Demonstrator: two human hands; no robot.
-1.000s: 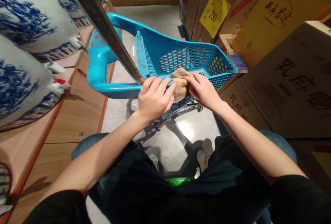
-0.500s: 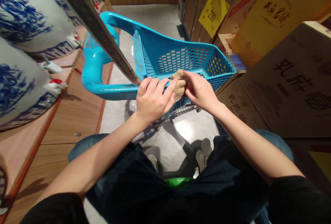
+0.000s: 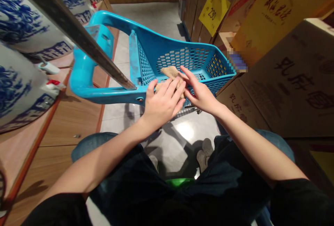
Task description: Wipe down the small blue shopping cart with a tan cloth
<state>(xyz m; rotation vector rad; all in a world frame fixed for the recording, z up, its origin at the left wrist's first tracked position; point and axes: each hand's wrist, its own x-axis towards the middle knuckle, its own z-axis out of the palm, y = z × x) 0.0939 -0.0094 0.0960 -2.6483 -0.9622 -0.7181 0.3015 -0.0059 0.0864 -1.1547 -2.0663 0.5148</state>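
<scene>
A beige cloth [image 3: 170, 71] lies bunched over the near rim of a blue plastic basket trolley [image 3: 114, 94]. My left hand [image 3: 163, 99] is closed over the cloth, its fingers pressing it onto the rim. Beside it, at the cloth's right edge, my right hand [image 3: 200, 94] has its index finger and thumb apart. The fingertips of both hands nearly meet, and part of the cloth is hidden under them. A worn metal pole [image 3: 86, 47] slants down to the trolley rim left of my left hand.
Large blue-and-white jars [image 3: 23, 21] with taps stand on a wooden cabinet [image 3: 65, 121] at the left. Cardboard cartons [image 3: 300, 83] are stacked at the right, with a yellow price sign [image 3: 214, 12]. Grey tiled floor [image 3: 180, 156] shows below the trolley.
The trolley's handle end has shifted left, along with the pole. The cloth has slid under my left hand, and my right hand's fingers have spread.
</scene>
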